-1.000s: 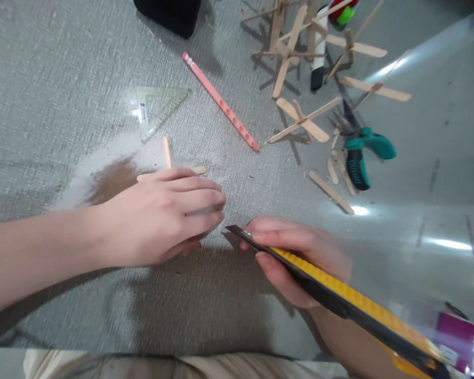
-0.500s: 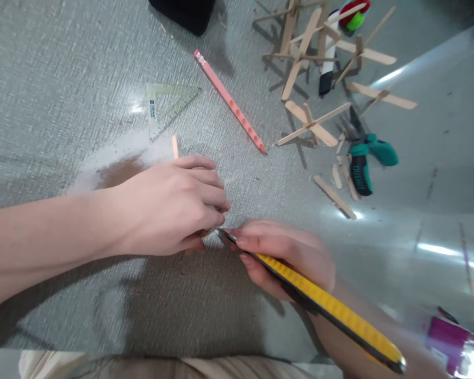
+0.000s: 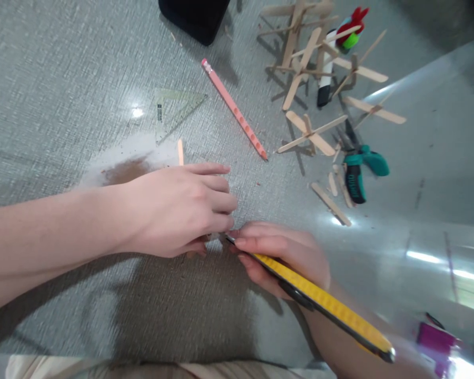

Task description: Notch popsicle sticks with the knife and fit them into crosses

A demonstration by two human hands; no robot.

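Observation:
My left hand (image 3: 185, 208) is curled palm down on the grey table, its fingers round a wooden stick (image 3: 180, 152) whose upper end sticks out above the knuckles. The rest of the stick is mostly hidden under the palm. My right hand (image 3: 284, 255) grips a yellow and black utility knife (image 3: 324, 302) close to its blade end. The knife's handle slants down to the right. Its tip is beside the left fingertips, where the contact is hard to make out.
A pink pencil (image 3: 235, 110) and a clear set square (image 3: 177, 113) lie beyond the hands. Crossed wooden sticks (image 3: 308, 132), a white marker (image 3: 324, 84), green-handled pliers (image 3: 355, 176) and loose stick pieces (image 3: 331, 204) are to the right. A black object (image 3: 197, 18) is at the top.
The left index finger has stretched out further. The knife tip is slightly further right, still by the left fingertips. The view has shifted a little, so the table items appear lower.

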